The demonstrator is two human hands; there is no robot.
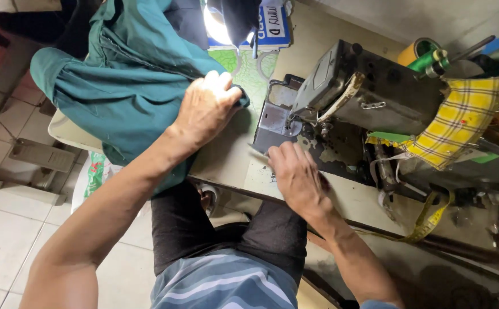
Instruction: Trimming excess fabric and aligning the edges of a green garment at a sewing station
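Teal garment point(129, 86) sits bunched in the upper left of the frame, draped over the table point(226, 154) edge and hanging down toward the lap. Left hand point(206, 106) lies knuckles-up on the garment's right edge, fingers curled into the cloth, closed on a fold of it near the centre of the frame. Right hand point(298, 177) is lower centre, palm down on the table just in front of the sewing machine point(369, 91), fingers bent around what looks like a thin pale tool point(259, 152) poking out to the left; can't tell for sure whether it's pinched or just resting under the fingertips. Needle plate point(275, 120) is bare, cloth not under the foot. Judgement: to handle this well, keep the left hand gathering the bulk so the weight hanging off the table doesn't drag the seam edge, and feed only a flat single layer toward the plate. Keep right fingertips clear of the needle area, and the tool flat, point away from the cloth. Yellow plaid cloth point(458, 120) sits on the machine at the right, green thread spools point(430, 60) in the upper right, yellow tape measure point(430, 220) dangling at the lower right.
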